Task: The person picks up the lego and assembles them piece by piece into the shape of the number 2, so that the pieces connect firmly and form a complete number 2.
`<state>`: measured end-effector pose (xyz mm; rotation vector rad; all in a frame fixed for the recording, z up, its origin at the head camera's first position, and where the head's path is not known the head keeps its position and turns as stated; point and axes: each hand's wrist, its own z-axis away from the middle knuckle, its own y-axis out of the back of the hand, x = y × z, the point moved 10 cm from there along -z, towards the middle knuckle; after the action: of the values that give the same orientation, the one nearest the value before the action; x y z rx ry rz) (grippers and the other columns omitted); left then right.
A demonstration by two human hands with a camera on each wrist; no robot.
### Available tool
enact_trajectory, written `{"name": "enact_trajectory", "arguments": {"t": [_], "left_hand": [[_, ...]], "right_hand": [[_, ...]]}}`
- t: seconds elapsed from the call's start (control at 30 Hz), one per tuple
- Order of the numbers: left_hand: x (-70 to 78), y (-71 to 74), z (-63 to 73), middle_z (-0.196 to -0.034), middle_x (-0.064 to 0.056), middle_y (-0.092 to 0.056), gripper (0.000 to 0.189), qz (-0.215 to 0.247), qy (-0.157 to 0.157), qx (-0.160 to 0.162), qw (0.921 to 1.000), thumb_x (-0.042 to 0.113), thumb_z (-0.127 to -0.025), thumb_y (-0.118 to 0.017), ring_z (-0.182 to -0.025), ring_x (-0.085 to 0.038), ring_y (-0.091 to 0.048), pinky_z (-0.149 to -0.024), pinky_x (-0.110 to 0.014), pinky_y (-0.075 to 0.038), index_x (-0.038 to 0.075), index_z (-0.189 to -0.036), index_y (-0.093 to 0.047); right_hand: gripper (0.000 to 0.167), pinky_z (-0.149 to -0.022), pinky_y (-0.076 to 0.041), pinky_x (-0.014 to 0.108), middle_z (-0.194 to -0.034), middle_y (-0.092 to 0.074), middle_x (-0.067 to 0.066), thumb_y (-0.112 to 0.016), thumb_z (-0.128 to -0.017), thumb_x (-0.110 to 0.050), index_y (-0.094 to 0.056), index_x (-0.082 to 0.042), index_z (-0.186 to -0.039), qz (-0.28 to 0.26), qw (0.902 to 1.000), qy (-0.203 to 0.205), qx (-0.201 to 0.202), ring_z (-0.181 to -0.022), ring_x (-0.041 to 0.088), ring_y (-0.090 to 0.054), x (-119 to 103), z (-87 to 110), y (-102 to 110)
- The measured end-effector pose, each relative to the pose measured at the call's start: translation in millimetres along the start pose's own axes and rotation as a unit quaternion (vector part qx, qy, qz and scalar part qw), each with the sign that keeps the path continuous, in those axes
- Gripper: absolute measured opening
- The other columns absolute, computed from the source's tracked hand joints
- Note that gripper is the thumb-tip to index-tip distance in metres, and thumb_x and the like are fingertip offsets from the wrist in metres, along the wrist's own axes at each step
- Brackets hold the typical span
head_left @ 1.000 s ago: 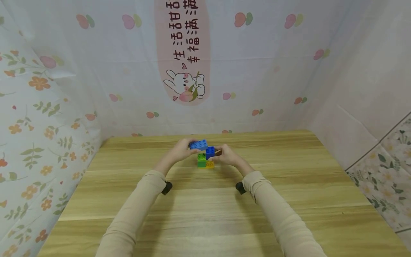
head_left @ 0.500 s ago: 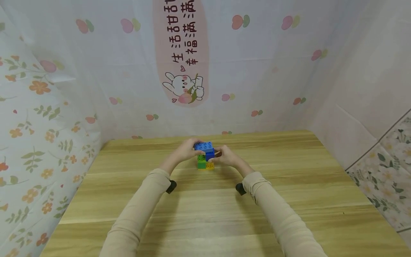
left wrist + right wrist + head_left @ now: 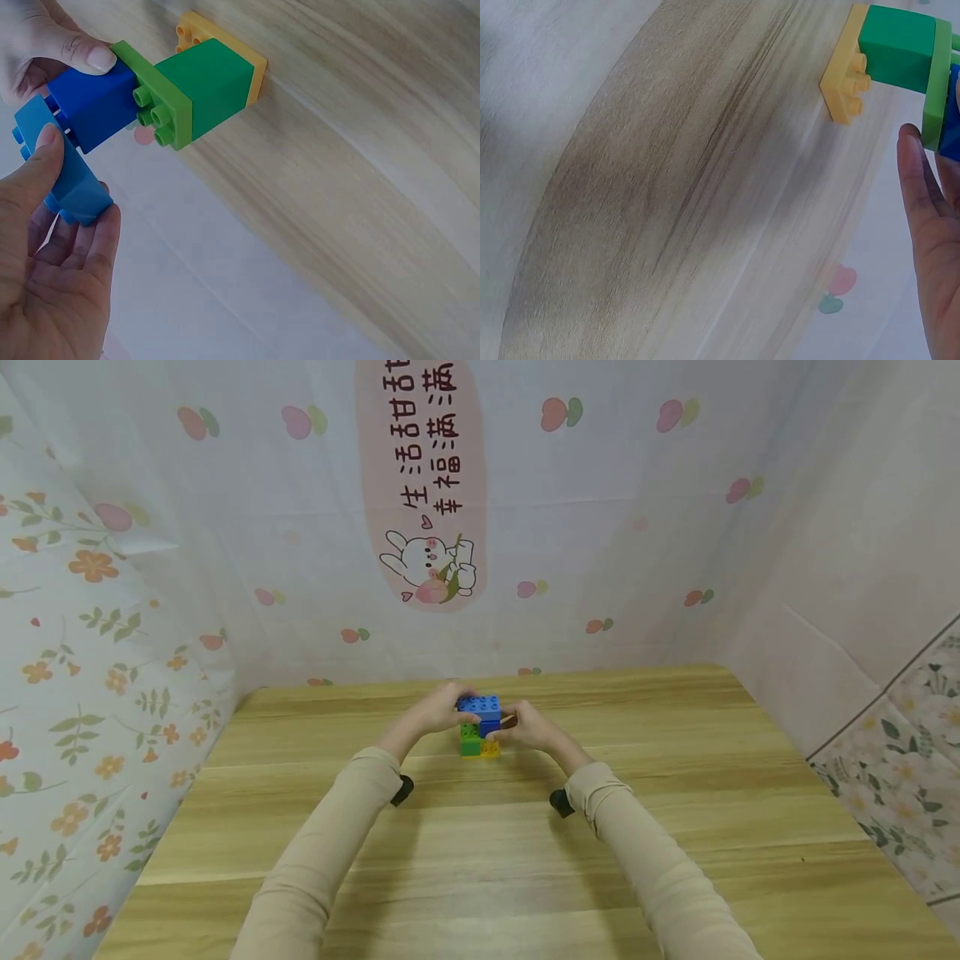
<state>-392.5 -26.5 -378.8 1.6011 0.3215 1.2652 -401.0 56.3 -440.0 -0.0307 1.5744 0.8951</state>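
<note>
A small toy brick tower stands on the table: a flat yellow brick (image 3: 256, 79) at the base, then a green brick (image 3: 210, 82), a flat light green brick (image 3: 161, 97) and a dark blue brick (image 3: 97, 105). My left hand (image 3: 437, 711) pinches a light blue brick (image 3: 483, 708) between thumb and fingers, over the dark blue one. In the left wrist view, dark blue studs show in a narrow gap between these two bricks. From the other side my right hand (image 3: 529, 725) holds the dark blue brick, its thumb on one face; some of its fingers are hidden.
The wooden table (image 3: 480, 860) spreads around the tower and toward the person. Behind its far edge hangs a patterned cloth (image 3: 637, 568) with a rabbit drawing. A flowered cloth (image 3: 97, 693) hangs at the left.
My left hand has moved right with the light blue brick, which has gone from tilted to nearly level above the dark blue brick. My right hand has stayed almost still.
</note>
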Motion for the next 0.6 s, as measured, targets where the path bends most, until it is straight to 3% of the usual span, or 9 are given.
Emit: {"name": "enact_trajectory", "arguments": {"t": [0.33,0.6], "left_hand": [[2.5,-1.2,-4.0,-0.118,-0.018,-0.057,0.039,-0.035,-0.005,-0.02,0.9992,0.016,-0.087,-0.062,-0.106,-0.026,-0.056,-0.092,-0.036,-0.049,-0.003,-0.12,-0.053],[2.7,-4.2,-1.7,-0.117,-0.018,-0.056,0.037,-0.039,0.0,-0.01,0.9992,0.013,-0.086,-0.063,-0.105,-0.027,-0.056,-0.091,-0.037,-0.049,-0.003,-0.118,-0.054]], "right_hand": [[0.033,-0.081,-0.055,0.041,-0.109,-0.063,0.023,-0.066,-0.083,-0.008,-0.061,0.003,-0.114,-0.028,0.9994,0.014,0.013,-0.098,0.034,-0.063,3.4,-2.0,1.3],[0.035,-0.086,-0.052,0.043,-0.115,-0.061,0.02,-0.068,-0.082,-0.01,-0.062,-0.001,-0.115,-0.062,0.9977,-0.016,0.023,-0.105,0.036,-0.06,12.2,-0.4,2.5]]}}
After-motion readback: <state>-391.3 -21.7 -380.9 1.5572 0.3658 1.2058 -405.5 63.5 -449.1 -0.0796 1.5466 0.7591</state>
